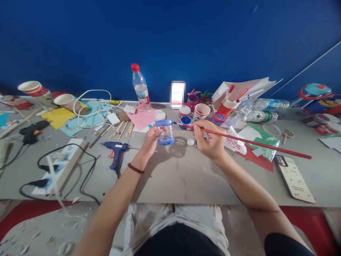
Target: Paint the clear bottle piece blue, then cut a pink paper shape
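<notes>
My left hand [151, 141] is closed around the side of a clear plastic cup-like piece [166, 133] with blue paint bands at its top and bottom. In my right hand [209, 138] is a long red-handled paintbrush [250, 141], gripped like a pen. The brush tip sits close to the piece's upper blue band; I cannot tell whether they touch. Just behind the brush stands an open jar of blue paint [185, 121]. A small white cap [190, 142] lies on the table below it.
A blue glue gun [117, 153] and a white power strip [60, 167] with cables lie to the left. Behind stand a red-capped bottle [140, 85] and a paper cup [201, 112]. Rightward are plastic bottles [262, 116], coloured paper and a phone [295, 179].
</notes>
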`<state>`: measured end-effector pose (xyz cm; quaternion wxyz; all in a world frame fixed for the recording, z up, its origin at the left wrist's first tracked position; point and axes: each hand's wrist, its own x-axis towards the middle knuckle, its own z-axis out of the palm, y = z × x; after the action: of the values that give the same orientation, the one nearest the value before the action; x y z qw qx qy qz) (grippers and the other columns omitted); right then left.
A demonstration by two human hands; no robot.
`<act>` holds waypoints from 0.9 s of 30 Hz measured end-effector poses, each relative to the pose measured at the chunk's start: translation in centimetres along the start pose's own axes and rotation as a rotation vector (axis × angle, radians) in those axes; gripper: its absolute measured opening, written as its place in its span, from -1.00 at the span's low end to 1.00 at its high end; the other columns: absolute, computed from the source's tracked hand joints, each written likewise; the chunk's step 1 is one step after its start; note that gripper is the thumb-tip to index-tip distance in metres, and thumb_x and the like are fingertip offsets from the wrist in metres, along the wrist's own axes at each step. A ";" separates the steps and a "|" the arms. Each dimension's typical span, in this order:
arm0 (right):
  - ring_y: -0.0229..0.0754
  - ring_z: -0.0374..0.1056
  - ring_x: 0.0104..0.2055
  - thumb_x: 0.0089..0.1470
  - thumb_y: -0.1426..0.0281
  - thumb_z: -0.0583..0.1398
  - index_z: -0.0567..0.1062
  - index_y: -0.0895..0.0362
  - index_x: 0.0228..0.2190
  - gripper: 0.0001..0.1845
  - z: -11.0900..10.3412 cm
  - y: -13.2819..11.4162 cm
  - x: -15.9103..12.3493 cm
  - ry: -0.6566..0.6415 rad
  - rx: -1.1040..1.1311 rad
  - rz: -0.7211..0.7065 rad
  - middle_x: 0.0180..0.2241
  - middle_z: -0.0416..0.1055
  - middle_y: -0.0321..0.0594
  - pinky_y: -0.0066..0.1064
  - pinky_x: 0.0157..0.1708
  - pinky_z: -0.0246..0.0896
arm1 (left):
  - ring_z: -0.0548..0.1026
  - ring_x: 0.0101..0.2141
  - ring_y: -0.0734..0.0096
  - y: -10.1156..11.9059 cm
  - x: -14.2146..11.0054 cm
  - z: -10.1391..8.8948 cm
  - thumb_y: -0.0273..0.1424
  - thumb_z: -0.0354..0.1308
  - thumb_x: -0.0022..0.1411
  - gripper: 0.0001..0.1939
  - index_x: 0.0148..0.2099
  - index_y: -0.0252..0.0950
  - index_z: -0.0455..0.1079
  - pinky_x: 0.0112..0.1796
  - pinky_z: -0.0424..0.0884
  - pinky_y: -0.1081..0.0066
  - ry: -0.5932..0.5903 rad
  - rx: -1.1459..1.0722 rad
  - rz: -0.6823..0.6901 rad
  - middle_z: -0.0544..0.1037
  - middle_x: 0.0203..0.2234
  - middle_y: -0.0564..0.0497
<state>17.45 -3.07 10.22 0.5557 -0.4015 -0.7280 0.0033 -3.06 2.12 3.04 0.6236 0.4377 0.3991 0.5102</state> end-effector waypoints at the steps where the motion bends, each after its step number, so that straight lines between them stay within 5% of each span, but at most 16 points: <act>1: -0.19 0.51 -0.42 0.20 0.51 0.12 0.49 0.10 -0.37 -0.83 0.0 0.0 0.0 0.009 -0.007 -0.002 -0.45 0.57 -0.23 -0.36 -0.37 0.46 | 0.51 -0.19 0.20 0.1 0.0 0.0 -0.06 0.37 -0.13 -0.54 -0.24 -0.25 0.46 -0.22 0.43 0.27 0.001 -0.005 -0.002 0.56 -0.29 -0.05; 5: -0.18 0.52 -0.41 0.21 0.49 0.12 0.51 0.10 -0.35 -0.83 -0.1 -0.2 -0.1 0.038 0.068 0.050 -0.43 0.58 -0.21 -0.33 -0.36 0.46 | 0.50 -0.20 0.24 0.2 -0.1 0.3 -0.03 0.38 -0.16 -0.50 -0.24 -0.26 0.45 -0.21 0.42 0.31 -0.003 -0.004 0.001 0.55 -0.30 -0.02; 14: -0.22 0.53 -0.37 0.20 0.50 0.15 0.53 0.10 -0.29 -0.85 0.5 -0.5 -0.4 -0.110 0.145 0.054 -0.36 0.61 -0.20 -0.39 -0.36 0.46 | 0.49 -0.22 0.31 -0.5 0.0 0.4 -0.06 0.39 -0.08 -0.54 -0.24 -0.26 0.44 -0.17 0.39 0.32 -0.032 0.073 0.015 0.55 -0.30 0.01; 27: -0.21 0.52 -0.42 0.21 0.51 0.13 0.51 0.10 -0.37 -0.82 -0.2 0.3 0.4 -0.021 0.061 0.073 -0.44 0.58 -0.23 -0.38 -0.37 0.46 | 0.52 -0.16 0.19 -0.3 0.3 -0.4 -0.07 0.41 -0.13 -0.52 -0.22 -0.26 0.48 -0.11 0.39 0.23 0.006 -0.083 -0.006 0.58 -0.31 -0.02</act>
<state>17.73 -2.73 10.47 0.5595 -0.4105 -0.7183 0.0500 -3.27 2.42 2.67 0.6416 0.4089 0.3808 0.5255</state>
